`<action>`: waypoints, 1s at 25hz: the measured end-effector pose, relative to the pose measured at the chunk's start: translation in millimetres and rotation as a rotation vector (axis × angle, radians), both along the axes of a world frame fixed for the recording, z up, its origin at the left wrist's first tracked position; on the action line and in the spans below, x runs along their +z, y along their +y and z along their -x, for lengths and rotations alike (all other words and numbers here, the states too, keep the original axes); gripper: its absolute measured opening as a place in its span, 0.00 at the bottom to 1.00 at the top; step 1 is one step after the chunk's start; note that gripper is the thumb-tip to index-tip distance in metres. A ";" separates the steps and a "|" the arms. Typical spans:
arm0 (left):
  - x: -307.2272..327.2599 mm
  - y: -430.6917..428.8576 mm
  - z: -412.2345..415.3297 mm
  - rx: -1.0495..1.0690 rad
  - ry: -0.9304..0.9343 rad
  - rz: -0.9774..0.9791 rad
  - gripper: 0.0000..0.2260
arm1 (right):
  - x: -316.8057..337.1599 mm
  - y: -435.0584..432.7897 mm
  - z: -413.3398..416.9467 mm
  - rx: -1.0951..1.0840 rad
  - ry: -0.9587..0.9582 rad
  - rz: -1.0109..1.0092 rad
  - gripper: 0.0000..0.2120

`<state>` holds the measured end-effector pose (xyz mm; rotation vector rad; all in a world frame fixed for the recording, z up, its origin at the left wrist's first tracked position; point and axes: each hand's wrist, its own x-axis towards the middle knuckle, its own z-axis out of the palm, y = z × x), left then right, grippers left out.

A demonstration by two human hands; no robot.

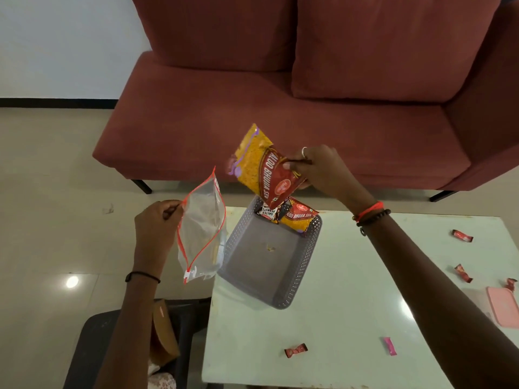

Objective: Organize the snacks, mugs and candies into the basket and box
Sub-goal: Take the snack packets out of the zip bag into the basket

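My right hand (320,167) grips a yellow and red Aloo Bhujia Sev snack packet (258,164) in the air, just above the far end of a grey perforated basket (297,273). Two packets stand against the basket's far wall: a salted peanuts packet (269,213) and a second Aloo Bhujia packet (298,219). My left hand (153,220) pinches the top corner of a clear zip bag (202,234) with a red seal, hanging left of the basket off the table. Wrapped candies lie on the white table: a red candy (295,350), a pink candy (390,345) and others at the right (462,236).
The white glass table (337,318) holds a pink lid or box (504,308) at its right edge. A dark red sofa (280,108) stands behind the table. A dark chair (92,346) with a brown cardboard box (164,332) sits at the lower left.
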<state>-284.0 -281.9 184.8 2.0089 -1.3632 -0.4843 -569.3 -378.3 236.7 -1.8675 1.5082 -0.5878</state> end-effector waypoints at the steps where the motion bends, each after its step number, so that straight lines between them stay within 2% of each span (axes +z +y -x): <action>1: 0.9 -0.6 -4.3 0.001 -0.011 0.012 0.09 | -15.6 -9.0 5.2 -0.057 -0.049 -0.056 0.11; 3: 4.1 -2.3 -12.4 0.002 -0.043 0.048 0.09 | -53.3 -25.3 11.5 -0.124 -0.042 -0.125 0.10; 5: 8.5 -5.4 -19.4 0.008 -0.055 0.071 0.09 | -93.3 -34.9 13.1 -0.100 0.080 -0.177 0.10; 13: 12.1 -22.8 -42.9 0.001 -0.084 0.092 0.10 | -197.7 -61.2 -24.8 0.316 0.602 -0.333 0.15; 17: 0.7 -31.8 -51.4 -0.001 -0.091 0.086 0.10 | -227.2 -82.4 -54.6 0.472 0.779 -0.309 0.12; 20: -13.6 -36.8 -59.4 -0.013 -0.083 0.072 0.11 | -246.2 -99.3 -73.4 0.509 0.854 -0.284 0.14; 25: -32.3 -39.8 -66.1 -0.025 -0.066 0.033 0.12 | -277.3 -108.2 -86.8 0.646 1.013 -0.051 0.14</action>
